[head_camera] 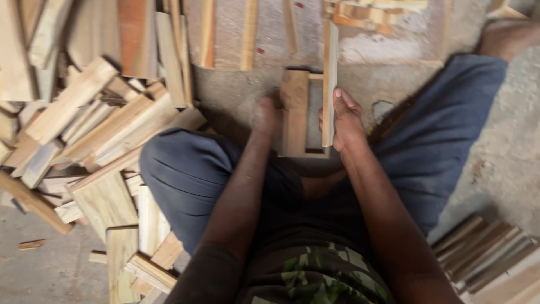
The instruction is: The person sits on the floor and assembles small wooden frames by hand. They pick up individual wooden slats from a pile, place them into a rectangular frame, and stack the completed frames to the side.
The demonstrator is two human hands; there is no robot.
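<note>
A small wooden frame (298, 112) of pale, rough-sawn boards lies flat on the concrete floor, just beyond the person's crossed legs. Its left side is a broad upright board; a short rail closes its near end. A long thin slat (329, 84) stands on edge along the frame's right side, running past the frame's far end. The picture is blurred, so joints are unclear.

left hand (263, 115) was motion-blurred, fingers and grip unreadable. scrap wood pile (84, 124) ran off left and top edges; stacked strips (495, 259) cut off at btm-right corner.
</note>
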